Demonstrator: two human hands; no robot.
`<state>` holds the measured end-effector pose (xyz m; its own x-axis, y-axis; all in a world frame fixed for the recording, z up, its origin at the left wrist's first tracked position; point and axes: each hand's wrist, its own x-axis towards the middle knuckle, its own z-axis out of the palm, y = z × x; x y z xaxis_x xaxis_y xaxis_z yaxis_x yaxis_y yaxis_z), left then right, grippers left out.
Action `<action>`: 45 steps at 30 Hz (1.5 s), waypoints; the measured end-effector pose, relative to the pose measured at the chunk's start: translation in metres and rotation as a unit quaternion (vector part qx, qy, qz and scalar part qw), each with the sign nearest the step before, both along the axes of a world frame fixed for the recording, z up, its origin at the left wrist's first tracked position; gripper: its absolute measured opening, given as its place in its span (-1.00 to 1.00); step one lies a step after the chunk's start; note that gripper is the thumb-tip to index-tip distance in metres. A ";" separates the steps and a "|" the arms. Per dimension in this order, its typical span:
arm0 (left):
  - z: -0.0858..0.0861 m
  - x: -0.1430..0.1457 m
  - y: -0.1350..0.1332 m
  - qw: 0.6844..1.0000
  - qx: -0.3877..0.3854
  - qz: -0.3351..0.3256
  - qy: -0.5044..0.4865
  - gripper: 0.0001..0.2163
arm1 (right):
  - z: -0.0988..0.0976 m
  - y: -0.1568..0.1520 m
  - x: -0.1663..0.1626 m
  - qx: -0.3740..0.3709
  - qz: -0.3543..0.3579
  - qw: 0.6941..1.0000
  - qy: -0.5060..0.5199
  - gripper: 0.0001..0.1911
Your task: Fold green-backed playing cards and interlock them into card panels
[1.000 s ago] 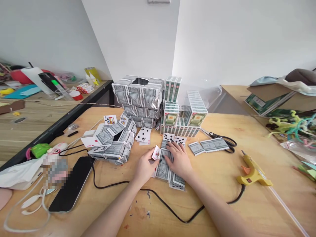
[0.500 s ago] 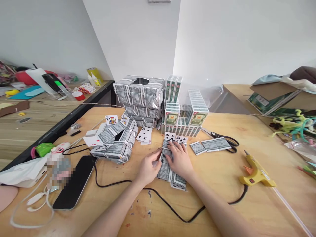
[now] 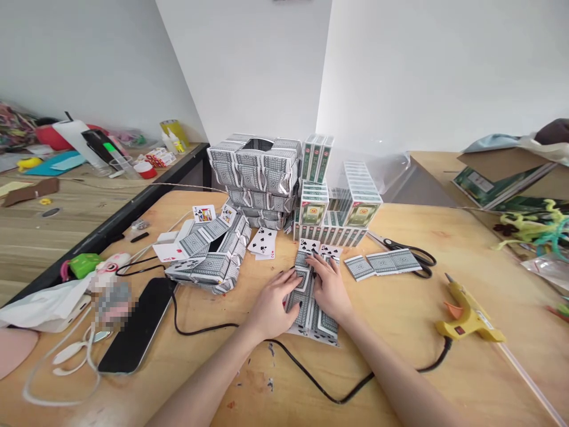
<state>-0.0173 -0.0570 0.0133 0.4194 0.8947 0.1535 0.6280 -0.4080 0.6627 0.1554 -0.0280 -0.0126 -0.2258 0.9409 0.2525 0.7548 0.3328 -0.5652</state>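
Observation:
Both my hands lie flat on a strip of folded, joined playing cards with green patterned backs, in the middle of the wooden table. My left hand presses the strip's left side, fingers stretched out. My right hand rests on its right side, fingers spread toward two face-up spade cards. Neither hand grips anything.
A stack of woven card boxes and card packs stands behind. A lower card box sits left, loose card strips and scissors right. A yellow glue gun with black cable lies right; a phone left.
My left hand was pinching a small red-faced card at the strip's left edge; it has laid it down and now presses flat on the strip. The right hand stayed in place.

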 end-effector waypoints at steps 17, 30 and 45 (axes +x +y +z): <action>0.004 0.000 -0.001 0.997 -0.005 -0.083 -0.001 -0.58 | 0.001 -0.002 -0.003 0.020 -0.024 0.998 -0.046 -0.65; -0.012 -0.016 0.010 0.999 0.042 -0.013 0.015 -0.70 | 0.000 -0.002 -0.004 0.021 -0.026 0.997 -0.068 -0.65; -0.002 -0.006 0.005 0.985 0.109 -0.064 0.119 -0.71 | 0.001 -0.004 -0.008 0.014 -0.021 0.995 -0.098 -0.58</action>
